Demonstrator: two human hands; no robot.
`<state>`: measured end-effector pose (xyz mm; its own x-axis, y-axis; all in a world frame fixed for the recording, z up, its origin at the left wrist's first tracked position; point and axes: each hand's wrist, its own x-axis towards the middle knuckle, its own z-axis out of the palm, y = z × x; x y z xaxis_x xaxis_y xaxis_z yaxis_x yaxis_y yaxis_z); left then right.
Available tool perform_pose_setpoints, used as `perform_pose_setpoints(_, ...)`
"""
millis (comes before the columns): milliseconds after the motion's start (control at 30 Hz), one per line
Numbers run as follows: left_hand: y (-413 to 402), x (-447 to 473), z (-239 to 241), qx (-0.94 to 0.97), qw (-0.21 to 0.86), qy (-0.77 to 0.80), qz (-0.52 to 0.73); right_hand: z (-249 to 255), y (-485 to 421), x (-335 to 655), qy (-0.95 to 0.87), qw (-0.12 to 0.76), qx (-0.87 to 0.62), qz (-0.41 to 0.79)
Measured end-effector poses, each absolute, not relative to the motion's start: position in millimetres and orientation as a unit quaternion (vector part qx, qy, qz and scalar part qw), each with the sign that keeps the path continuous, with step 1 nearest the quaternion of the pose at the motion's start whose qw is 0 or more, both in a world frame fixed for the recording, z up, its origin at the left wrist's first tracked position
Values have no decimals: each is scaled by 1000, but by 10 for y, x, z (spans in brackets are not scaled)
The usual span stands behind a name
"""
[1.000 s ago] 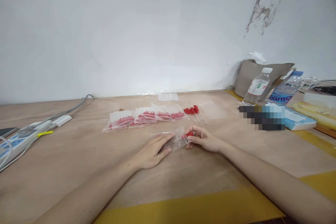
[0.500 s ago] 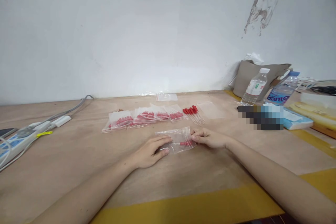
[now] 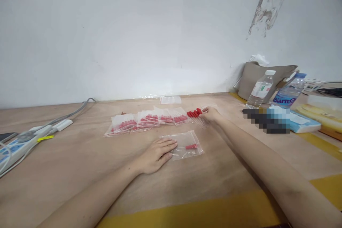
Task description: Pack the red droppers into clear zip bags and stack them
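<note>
A clear zip bag (image 3: pixel 184 153) lies flat on the table with a red-tipped stick (image 3: pixel 191 146) inside. My left hand (image 3: pixel 157 153) rests on the bag's left end, fingers stretched out and holding it down. Farther back and to the right, my right hand (image 3: pixel 210 114) has its thumb and fingertips closed at the red end of the rightmost stick in a loose fan of red-tipped sticks (image 3: pixel 194 114). The exact grip is small and partly hidden. Left of the fan, several filled clear bags (image 3: pixel 149 118) overlap in a row, red tips showing through.
An unfilled bag (image 3: pixel 171 100) lies near the wall, and another bag (image 3: pixel 213 107) is partly behind my right hand. A power strip (image 3: pixel 24 142) with cables is at left. Two water bottles (image 3: pixel 260 91), a grey bin (image 3: pixel 245 78) and a blue tissue pack (image 3: pixel 307 124) stand at right.
My right hand has let go of the zip bag's open end and moved back and right to the loose red-tipped sticks. The bag now lies flatter under my left hand, which stays put.
</note>
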<state>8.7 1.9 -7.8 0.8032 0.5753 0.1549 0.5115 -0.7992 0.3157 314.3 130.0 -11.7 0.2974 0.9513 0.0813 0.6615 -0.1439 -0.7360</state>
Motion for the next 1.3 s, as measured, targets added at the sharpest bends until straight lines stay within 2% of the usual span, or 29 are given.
perform_pose_setpoints(167,27,87,-108,943,119,286,124,1,1110,3156,-560,410,-685,223)
perform_pose_setpoints(300,28,96,-99,941,121,292,120,4,727,3109,-505,526,-595,337)
perform_pose_setpoints(500,23,110,-90,941,109,299,112,-215,344,2901,-375,623,-521,447)
perform_pose_setpoints(700,-34,92,-86,929,114,334,110,-323,222,2767,-403,610,-453,510)
perform_pose_setpoints(933,-47,82,-82,923,124,350,102,-209,296,3075,-325,673,-507,430)
perform_pose_setpoints(1033,-51,83,-85,923,126,350,103,-208,299,3125,-332,664,-525,417)
perform_pose_setpoints(1300,-48,84,-66,921,139,344,119,-271,150,2796,-354,621,-495,494)
